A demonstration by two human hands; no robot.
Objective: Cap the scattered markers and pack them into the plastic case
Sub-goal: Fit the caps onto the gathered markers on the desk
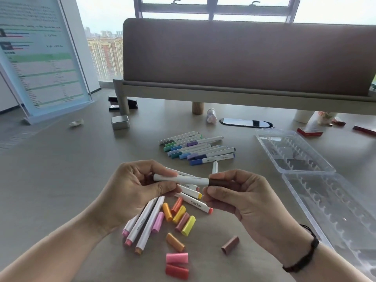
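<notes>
The left hand (134, 190) is gripping a white plastic marker (181, 179) while the right hand (230, 192) is pinching its dark brown cap (216, 182); pressing the cap home seems next.

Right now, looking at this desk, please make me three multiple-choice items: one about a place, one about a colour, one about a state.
1. Where does the plastic case lie, relative to the hands?
A. to the person's right
B. to the person's left
C. under the hands

2. What colour is the cap on the marker held between the hands?
A. yellow
B. dark brown
C. green

3. In what state is the plastic case?
A. shut
B. open and full of markers
C. open with no markers in it

Answers:
1 A: the case sits at the right side of the table.
2 B: the right hand pinches a dark brown cap while the left hand grips the white barrel.
3 C: both clear halves lie open and their slots hold no markers.
</notes>
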